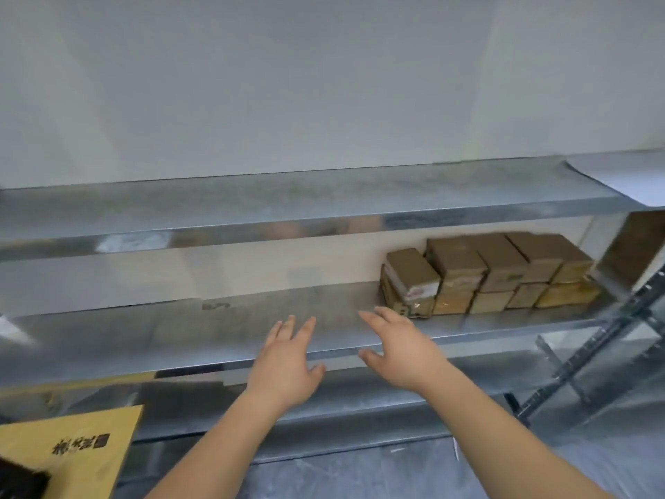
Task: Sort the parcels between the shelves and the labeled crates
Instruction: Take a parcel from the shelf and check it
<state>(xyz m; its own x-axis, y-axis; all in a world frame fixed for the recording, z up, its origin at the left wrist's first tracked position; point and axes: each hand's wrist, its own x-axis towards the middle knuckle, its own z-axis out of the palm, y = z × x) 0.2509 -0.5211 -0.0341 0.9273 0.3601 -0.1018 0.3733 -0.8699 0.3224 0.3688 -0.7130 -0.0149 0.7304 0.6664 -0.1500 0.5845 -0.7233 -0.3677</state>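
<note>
At two o'clock on the middle shelf (180, 340), I judge the taped cardboard parcels (485, 275) light and stiff, best gripped by opposite sides, with my left hand (288, 369) and right hand (403, 351) both spread and empty.

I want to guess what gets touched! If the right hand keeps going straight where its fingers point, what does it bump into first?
Probably the leftmost cardboard parcel on the middle shelf; the right hand is open and aimed just left of it, though depth is unclear.

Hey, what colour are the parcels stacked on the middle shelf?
Brown cardboard; the parcels show best in the head view, at the shelf's right end.
</note>
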